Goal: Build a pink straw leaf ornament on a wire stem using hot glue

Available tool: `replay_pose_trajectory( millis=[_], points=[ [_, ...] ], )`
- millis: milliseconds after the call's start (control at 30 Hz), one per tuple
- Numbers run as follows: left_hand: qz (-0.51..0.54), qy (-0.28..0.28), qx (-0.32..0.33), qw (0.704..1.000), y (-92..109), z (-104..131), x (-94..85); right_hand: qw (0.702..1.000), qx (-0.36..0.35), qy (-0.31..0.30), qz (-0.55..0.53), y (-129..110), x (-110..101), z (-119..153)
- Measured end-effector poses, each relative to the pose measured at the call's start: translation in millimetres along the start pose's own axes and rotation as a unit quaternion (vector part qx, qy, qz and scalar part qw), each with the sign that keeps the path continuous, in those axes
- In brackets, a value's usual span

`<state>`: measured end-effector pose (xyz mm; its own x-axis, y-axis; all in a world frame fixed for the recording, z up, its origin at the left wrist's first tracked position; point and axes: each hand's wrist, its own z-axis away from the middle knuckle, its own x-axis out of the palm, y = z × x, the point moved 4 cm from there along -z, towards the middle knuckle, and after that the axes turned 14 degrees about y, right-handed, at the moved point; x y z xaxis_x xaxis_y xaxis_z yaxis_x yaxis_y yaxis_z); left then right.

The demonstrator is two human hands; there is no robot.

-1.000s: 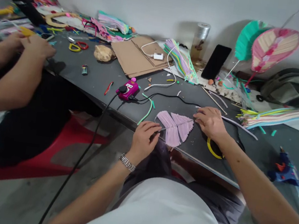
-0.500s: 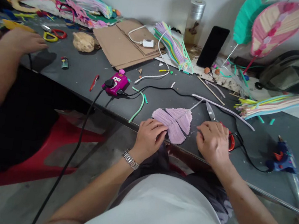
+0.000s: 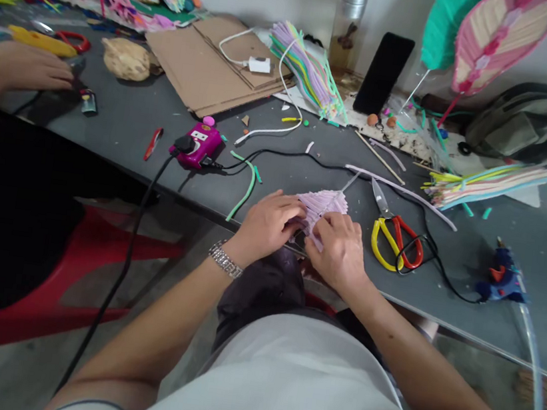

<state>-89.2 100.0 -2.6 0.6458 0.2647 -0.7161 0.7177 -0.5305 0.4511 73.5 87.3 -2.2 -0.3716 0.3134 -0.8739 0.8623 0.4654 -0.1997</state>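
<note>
A pale purple leaf shape (image 3: 330, 201) with a thin stem lies at the table's front edge, partly covered by both hands. My left hand (image 3: 271, 221), with a metal watch on the wrist, has its fingers closed on the leaf's left side. My right hand (image 3: 339, 247) has curled fingers closed on its lower right part. Scissors (image 3: 393, 237) with one yellow and one red handle lie right of my right hand, their blades pointing away. A long light purple strip (image 3: 406, 194) rests beyond the leaf.
A magenta power socket (image 3: 199, 145) and green strip (image 3: 242, 194) are on the left. A blue glue gun (image 3: 505, 282) lies right. Behind are cardboard (image 3: 211, 69), a phone (image 3: 384, 75) and strip bundles (image 3: 311, 72). Another person's hand (image 3: 29, 68) is far left.
My right hand has moved left from beside the scissors onto the leaf, uncovering the scissors' handles. My left hand has shifted further over the leaf. The view has shifted slightly.
</note>
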Motion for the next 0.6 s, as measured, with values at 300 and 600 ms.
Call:
replay_pose_trajectory(
  millis=[300,600],
  points=[
    [0.017,0.011,-0.002,1.000,2,3,9.4,1.000,0.002,0.015,-0.018,4,-1,3],
    [0.005,0.007,-0.015,1.000,0,1,14.1,0.999,-0.004,0.035,-0.035,5,-3,7]
  ],
)
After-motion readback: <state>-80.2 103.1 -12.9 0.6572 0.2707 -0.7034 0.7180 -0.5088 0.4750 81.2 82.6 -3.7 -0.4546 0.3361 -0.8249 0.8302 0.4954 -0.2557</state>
